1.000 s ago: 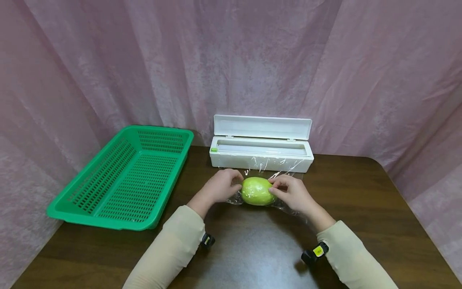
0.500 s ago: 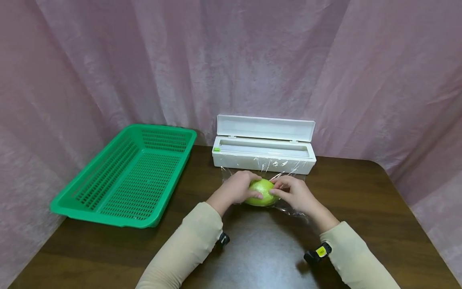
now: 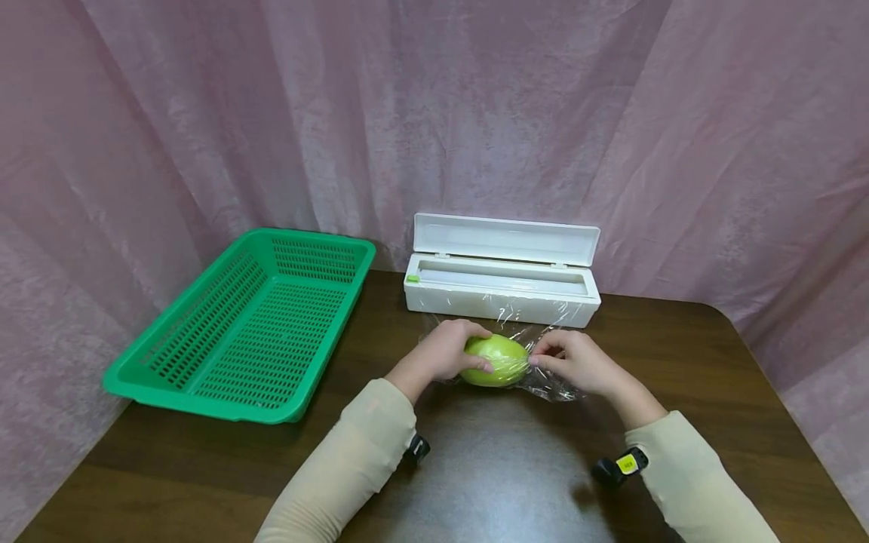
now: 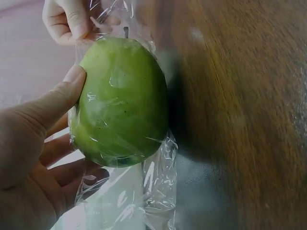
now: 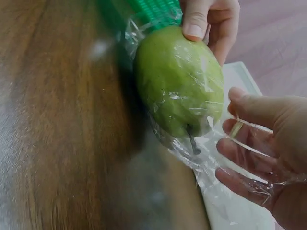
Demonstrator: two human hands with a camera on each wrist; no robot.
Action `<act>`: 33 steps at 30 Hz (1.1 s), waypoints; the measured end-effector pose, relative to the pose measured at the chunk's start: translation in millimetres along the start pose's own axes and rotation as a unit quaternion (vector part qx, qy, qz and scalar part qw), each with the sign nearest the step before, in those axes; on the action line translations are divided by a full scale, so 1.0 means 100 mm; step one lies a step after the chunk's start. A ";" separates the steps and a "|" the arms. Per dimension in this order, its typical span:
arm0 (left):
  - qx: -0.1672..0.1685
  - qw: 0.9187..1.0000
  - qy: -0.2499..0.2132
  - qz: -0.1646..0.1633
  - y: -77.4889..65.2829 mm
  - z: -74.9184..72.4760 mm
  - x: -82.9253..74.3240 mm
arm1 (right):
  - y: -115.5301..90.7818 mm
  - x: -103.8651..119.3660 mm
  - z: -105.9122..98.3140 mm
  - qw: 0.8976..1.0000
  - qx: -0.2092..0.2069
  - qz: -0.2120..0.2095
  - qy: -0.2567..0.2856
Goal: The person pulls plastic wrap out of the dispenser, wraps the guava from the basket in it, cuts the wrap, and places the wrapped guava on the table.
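Observation:
A green pear (image 3: pixel 505 360) lies on its side on the table, covered in clear cling film (image 3: pixel 548 386). My left hand (image 3: pixel 444 351) grips the pear's left end, thumb on the near side and fingers behind. Opposite it, my right hand (image 3: pixel 575 363) pinches film at the pear's right end. In the right wrist view, the pear's dark stem (image 5: pixel 193 140) shows under the film, and strands of film stretch across the right fingers. Loose film also hangs past the other end of the pear (image 4: pixel 122 103) in the left wrist view.
Behind the hands stands a white cling film dispenser (image 3: pixel 501 305) with its lid (image 3: pixel 505 237) raised and a roll inside. To the left sits a green slotted plastic basket (image 3: pixel 292 415). A pink curtain (image 3: pixel 502 113) hangs behind the dark wooden table (image 3: pixel 489 467).
My left hand has moved right onto the pear and now grips its end. The right hand has drawn away to the right, pulling film out from the pear's stem end.

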State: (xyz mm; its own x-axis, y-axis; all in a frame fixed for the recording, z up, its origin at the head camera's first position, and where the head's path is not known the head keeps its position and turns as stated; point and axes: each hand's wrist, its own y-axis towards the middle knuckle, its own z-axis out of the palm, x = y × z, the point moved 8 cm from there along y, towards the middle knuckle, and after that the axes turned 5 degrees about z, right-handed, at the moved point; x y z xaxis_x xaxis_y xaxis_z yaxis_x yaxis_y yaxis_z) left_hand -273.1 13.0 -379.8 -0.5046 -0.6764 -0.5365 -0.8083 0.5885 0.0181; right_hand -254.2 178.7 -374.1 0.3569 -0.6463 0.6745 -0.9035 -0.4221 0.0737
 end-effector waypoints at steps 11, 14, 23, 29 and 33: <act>0.007 0.999 -0.023 -0.021 0.05 0.01 0.06 | 0.05 -0.10 -0.04 0.998 -0.056 0.033 -0.004; 0.008 0.999 -0.034 -0.029 0.06 -0.03 0.07 | 0.03 -0.03 -0.21 0.990 -0.134 0.039 -0.018; 0.030 0.998 -0.052 -0.025 0.13 -0.08 0.08 | -0.28 0.82 -0.01 0.927 -0.206 -0.233 -0.211; 0.048 0.996 -0.076 -0.017 0.20 -0.08 0.11 | -0.31 0.87 0.37 0.899 -0.166 -0.249 -0.319; 0.060 0.992 -0.107 -0.023 0.20 -0.05 0.14 | -0.26 0.74 0.39 0.919 -0.159 -0.187 -0.308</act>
State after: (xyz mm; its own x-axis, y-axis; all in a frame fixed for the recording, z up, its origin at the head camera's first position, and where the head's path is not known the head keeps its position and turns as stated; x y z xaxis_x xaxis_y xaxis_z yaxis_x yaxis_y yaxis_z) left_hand -298.4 13.0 -382.8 -0.3820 -0.6016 -0.7016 -0.7804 0.6166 -0.1039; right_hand -195.3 117.3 -355.0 0.6344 -0.7727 0.0219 -0.6793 -0.5437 0.4928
